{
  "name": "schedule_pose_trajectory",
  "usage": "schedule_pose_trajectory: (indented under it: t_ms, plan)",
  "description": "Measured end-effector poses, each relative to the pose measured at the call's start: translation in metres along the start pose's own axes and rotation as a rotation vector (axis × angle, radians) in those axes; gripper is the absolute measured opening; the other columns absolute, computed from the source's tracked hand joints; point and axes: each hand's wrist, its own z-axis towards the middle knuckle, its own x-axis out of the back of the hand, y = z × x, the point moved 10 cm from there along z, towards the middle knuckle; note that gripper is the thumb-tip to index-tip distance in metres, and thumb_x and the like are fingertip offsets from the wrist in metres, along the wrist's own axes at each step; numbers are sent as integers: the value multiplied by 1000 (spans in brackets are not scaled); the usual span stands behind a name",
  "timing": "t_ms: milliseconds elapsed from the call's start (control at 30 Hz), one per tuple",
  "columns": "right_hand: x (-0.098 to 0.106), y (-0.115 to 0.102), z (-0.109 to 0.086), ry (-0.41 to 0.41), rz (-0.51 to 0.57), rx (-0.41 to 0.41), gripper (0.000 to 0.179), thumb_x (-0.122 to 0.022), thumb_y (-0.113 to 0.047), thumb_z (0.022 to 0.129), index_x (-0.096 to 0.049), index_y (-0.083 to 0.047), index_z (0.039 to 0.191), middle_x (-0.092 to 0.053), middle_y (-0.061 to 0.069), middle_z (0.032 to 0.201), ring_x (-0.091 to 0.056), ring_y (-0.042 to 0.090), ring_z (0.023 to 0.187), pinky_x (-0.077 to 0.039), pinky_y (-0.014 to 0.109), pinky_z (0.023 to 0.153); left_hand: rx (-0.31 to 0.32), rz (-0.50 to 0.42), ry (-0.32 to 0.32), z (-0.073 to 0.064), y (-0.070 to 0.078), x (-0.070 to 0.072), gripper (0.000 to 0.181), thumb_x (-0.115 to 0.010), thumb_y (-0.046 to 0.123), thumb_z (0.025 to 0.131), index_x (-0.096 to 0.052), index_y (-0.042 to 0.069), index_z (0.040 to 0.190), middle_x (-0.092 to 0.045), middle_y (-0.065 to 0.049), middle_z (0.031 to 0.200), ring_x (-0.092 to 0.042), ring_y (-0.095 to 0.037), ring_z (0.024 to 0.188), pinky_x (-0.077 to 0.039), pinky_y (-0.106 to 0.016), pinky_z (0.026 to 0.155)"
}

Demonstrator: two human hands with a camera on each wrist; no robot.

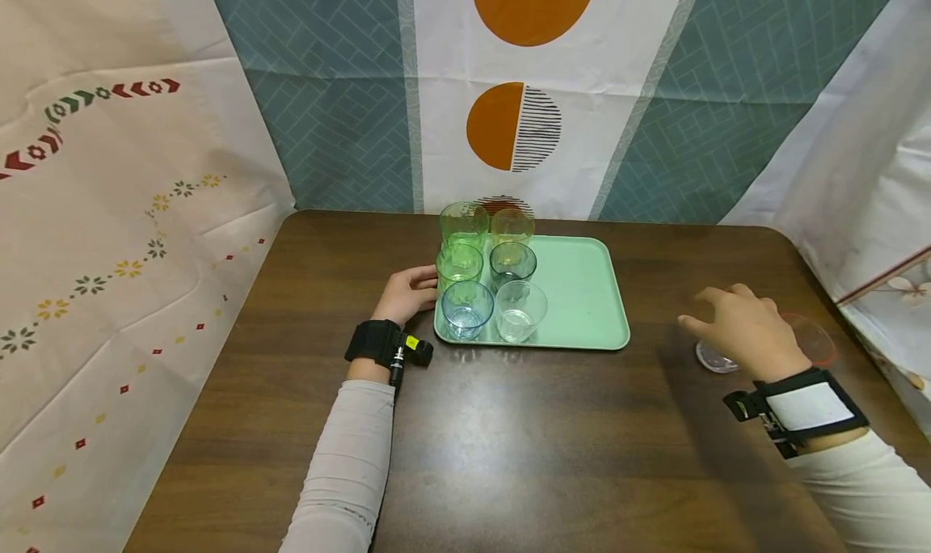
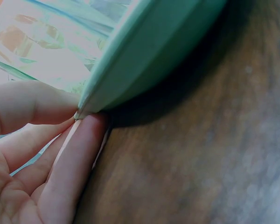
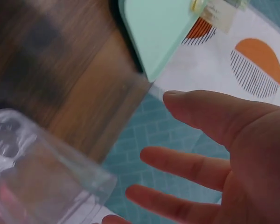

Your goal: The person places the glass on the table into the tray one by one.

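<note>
My left hand (image 1: 409, 294) pinches the left rim of a pale green tray (image 1: 578, 294), thumb on top and a finger beneath, as the left wrist view shows. Two columns of glasses stand on the tray's left half. The left column holds a green glass (image 1: 464, 223), another green glass (image 1: 460, 262) and a blue glass (image 1: 467, 310). Beside them are a yellow glass (image 1: 512, 226), a grey glass (image 1: 513, 263) and a clear glass (image 1: 520, 312). My right hand (image 1: 749, 331) hovers, fingers spread and holding nothing, above a second clear glass (image 3: 60, 172) that it partly hides.
A pinkish glass (image 1: 815, 341) stands near the right edge of the brown wooden table (image 1: 538, 448), partly behind the right hand. Patterned cloth (image 1: 334, 132) hangs behind the table and on both sides. The tray's right half bears no glass.
</note>
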Motion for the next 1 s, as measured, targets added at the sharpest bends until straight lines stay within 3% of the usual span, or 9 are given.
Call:
schedule_pose_trajectory:
  t_ms: [133, 367, 700, 1000]
  plan:
    - [-1, 12, -5, -27, -28, -23, 67, -54, -51, 92, -57, 10, 118, -62, 34, 106, -44, 52, 105, -34, 70, 77, 1, -1, 6, -1, 0, 0, 47, -63, -1, 90, -53, 6, 135, -58, -17, 130, -57, -26, 116, -54, -44, 93]
    - [-7, 28, -11, -96, -48, -53, 70, -50, -54, 93, -59, 11, 116, -57, 37, 114, -44, 54, 106, -35, 73, 80, -7, 9, 5, -2, 1, -1, 47, -63, 0, 89, -53, 6, 135, -57, -18, 131, -56, -26, 117, -55, -44, 93]
    - [-8, 34, -11, -89, -26, -60, 72, -54, -54, 90, -54, 12, 119, -57, 40, 110, -45, 56, 103, -40, 72, 75, 23, -10, -14, -11, 12, -2, 48, -61, -2, 90, -51, 2, 136, -56, -21, 132, -55, -30, 119, -52, -47, 96]
    - [-7, 34, -10, -47, -31, -39, 56, -60, -36, 90, -55, 13, 115, -59, 39, 107, -47, 55, 101, -36, 74, 74, 31, 4, -18, -19, 24, -4, 48, -60, -3, 90, -49, 1, 137, -54, -23, 134, -53, -31, 120, -52, -47, 96]
